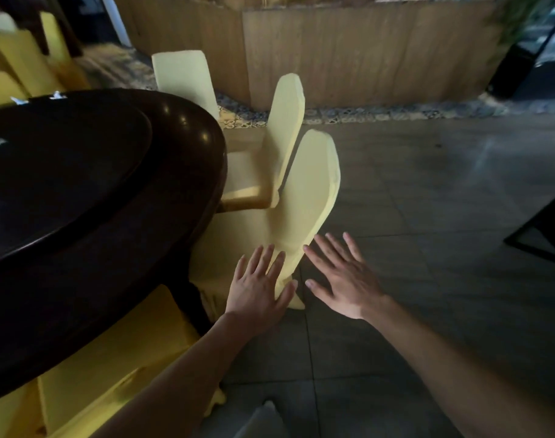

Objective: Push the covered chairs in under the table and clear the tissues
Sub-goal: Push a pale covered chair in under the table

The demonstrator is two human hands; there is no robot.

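With both hands flat and empty, the left hand (257, 289) against the nearest covered chair (304, 200) at mid-frame and the right hand (342, 279) just beside it, a lopsided shove could skew the chair against the dark surface (187, 172), while tissues (56, 95) wait upper left.

Yellow-covered chairs (310, 191) stand upright around the dark round table (80, 191), seats partly tucked under
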